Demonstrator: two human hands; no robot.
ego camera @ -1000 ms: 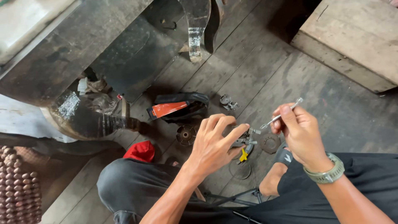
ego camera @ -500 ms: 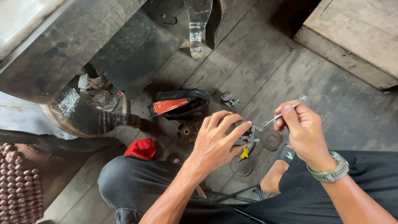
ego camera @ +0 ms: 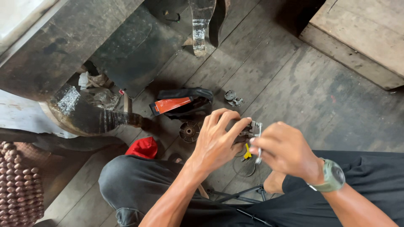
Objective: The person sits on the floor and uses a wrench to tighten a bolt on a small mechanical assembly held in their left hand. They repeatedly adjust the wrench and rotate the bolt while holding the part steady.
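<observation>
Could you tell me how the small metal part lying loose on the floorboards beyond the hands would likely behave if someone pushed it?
The small metal part looks like bare, lumpy metal, so it is probably stiff and heavy for its size. Its irregular outline suggests it would scrape and slide on the wooden floor rather than roll. It may catch at the gaps between the boards.

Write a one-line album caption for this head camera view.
Seated on a dark plank floor, left hand grips a small metal part while right hand brings a thin metal tool to it.
</observation>
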